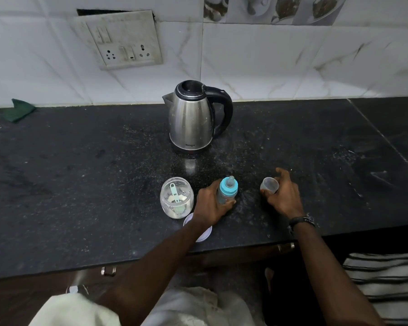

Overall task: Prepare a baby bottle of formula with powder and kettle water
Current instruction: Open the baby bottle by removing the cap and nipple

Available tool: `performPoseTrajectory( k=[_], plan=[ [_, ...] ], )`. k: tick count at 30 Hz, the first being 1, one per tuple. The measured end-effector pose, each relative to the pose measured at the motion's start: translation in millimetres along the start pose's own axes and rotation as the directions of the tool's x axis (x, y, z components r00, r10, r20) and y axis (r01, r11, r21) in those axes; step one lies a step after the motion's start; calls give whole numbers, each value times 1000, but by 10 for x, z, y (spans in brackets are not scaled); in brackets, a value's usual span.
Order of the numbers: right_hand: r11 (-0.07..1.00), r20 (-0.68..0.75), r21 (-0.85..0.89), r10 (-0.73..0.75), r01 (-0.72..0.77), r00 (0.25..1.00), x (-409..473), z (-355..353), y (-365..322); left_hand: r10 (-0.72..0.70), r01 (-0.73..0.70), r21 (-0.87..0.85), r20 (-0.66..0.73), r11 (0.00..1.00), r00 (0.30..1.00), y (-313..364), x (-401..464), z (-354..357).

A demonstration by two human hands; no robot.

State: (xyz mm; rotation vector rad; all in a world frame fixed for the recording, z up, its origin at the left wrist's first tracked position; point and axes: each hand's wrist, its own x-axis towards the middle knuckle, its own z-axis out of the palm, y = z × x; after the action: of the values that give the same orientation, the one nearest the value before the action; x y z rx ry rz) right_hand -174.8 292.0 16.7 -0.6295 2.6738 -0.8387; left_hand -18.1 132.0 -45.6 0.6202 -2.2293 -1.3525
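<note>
A baby bottle point(227, 190) with a blue collar and teat stands upright on the black counter point(80, 184). My left hand point(212, 205) is wrapped around its body. My right hand point(284, 196) holds the bottle's clear cap point(269, 184) just to the right, at counter level. Left of the bottle stands an open clear jar point(176, 198) with white powder and a light green scoop point(174, 192) inside. The jar's white lid point(201, 231) lies behind my left wrist, partly hidden. A steel kettle point(193, 118) with a black handle stands farther back, lid shut.
A green cloth point(19, 110) lies at the far left against the tiled wall. A socket panel point(123, 41) is on the wall above. The counter's front edge runs below my wrists, with drawer handles point(108, 271) under it. A striped cloth point(386, 276) hangs at the right.
</note>
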Motion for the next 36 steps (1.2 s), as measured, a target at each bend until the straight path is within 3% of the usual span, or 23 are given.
performPoseTrajectory(
  k=[13, 17, 21, 27, 36],
  plan=[
    [982, 81, -185, 51, -35, 995, 74, -87, -75, -23, 23, 18, 8, 1000, 1000, 10, -2, -8],
    [982, -35, -180, -56, 49, 998, 18, -176, -429, -29, 29, 20, 4, 999, 1000, 6, 3, 6],
    [978, -58, -159, -149, 139, 987, -150, -177, -847, -29, 29, 6, -2, 1000, 1000, 0, -3, 12],
    [929, 55, -360, -72, 87, 996, -379, 52, -1246, -50, 51, -12, 4, 999, 999, 1, -1, 3],
    [875, -1, -475, -110, 96, 994, -410, 298, -1349, -84, 84, 36, -1, 996, 996, -27, 36, 17]
  ],
)
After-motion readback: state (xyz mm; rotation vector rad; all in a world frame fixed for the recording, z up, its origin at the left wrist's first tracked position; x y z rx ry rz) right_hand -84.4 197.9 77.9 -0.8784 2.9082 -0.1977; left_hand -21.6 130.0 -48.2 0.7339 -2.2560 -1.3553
